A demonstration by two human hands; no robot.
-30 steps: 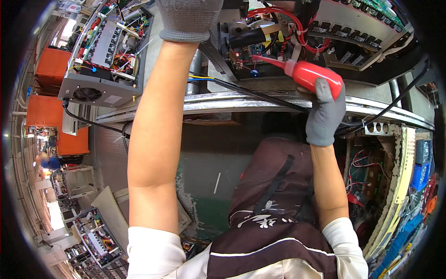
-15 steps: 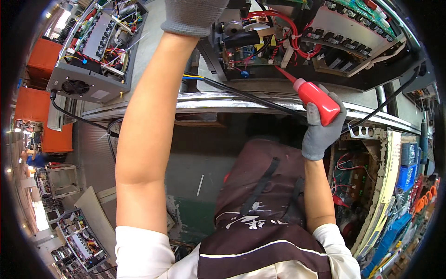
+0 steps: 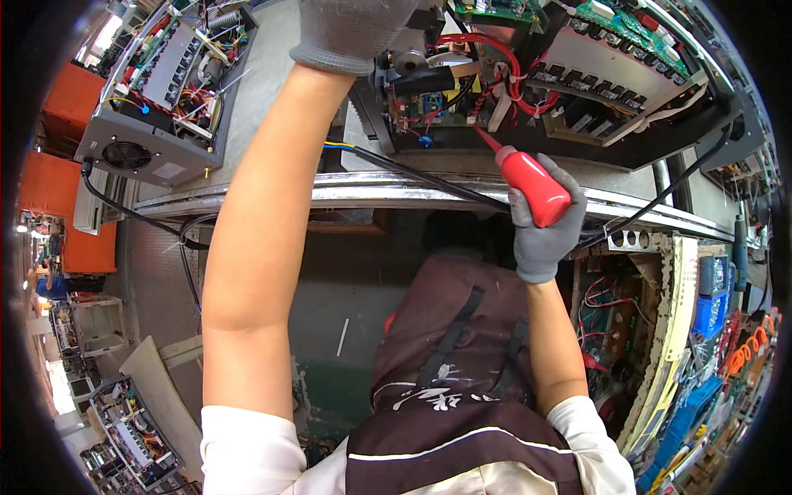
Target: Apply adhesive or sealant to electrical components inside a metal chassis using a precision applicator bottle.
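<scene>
My right hand (image 3: 551, 235), in a grey glove, is closed around a red squeeze bottle (image 3: 535, 188) with a long thin nozzle. The nozzle slants up and left, its tip at the near edge of a circuit board (image 3: 450, 120) inside an opened machine (image 3: 627, 153) with a dark case. Whether the tip touches anything, I cannot tell. Red wires (image 3: 516, 62) and a small blue round part (image 3: 425, 142) lie near the tip. My left hand (image 3: 351, 37), also gloved, reaches to the machine's left side at the top edge; its fingers are out of sight.
Another opened machine (image 3: 144, 148) with a fan stands left on the metal-edged bench (image 3: 396, 183). A black cable (image 3: 412, 171) runs along the bench's front. Below right, a shelf unit (image 3: 668, 330) stands near blue bins (image 3: 711, 313). Orange boxes (image 3: 89, 239) are at far left.
My right hand and the bottle have shifted a little left, with the nozzle tip also slightly further left along the board. The whole view has moved slightly. The left hand stays by the machine.
</scene>
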